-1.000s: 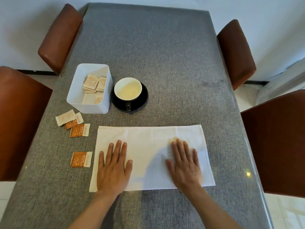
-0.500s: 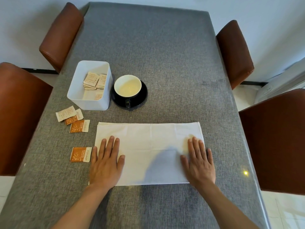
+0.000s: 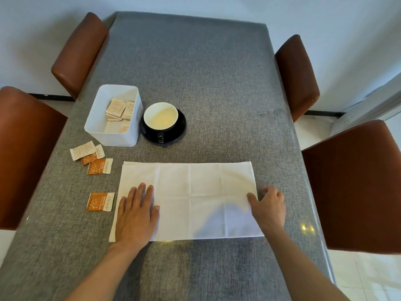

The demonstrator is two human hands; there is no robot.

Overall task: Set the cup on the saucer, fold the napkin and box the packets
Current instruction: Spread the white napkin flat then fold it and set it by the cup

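A white napkin (image 3: 195,192) lies flat as a wide rectangle on the grey table near me. My left hand (image 3: 136,216) presses flat on its left part, fingers straight. My right hand (image 3: 268,206) is at the napkin's right edge, thumb on the cloth and fingers curled round the edge. A black cup (image 3: 161,115) with a white inside stands on a black saucer (image 3: 180,131). Left of it is a white box (image 3: 112,137) holding several packets (image 3: 116,108). Three packets (image 3: 99,166) lie in a cluster on the table by the box, and one orange packet (image 3: 100,202) lies by my left hand.
The grey table (image 3: 195,72) stretches away from me. Brown chairs stand at the left (image 3: 26,153) and right (image 3: 355,187), with two more at the far left (image 3: 78,53) and far right (image 3: 297,77).
Both hands slid outward across the napkin. My right hand went from lying flat on the cloth to curling its fingers at the right edge. My left hand stayed flat.
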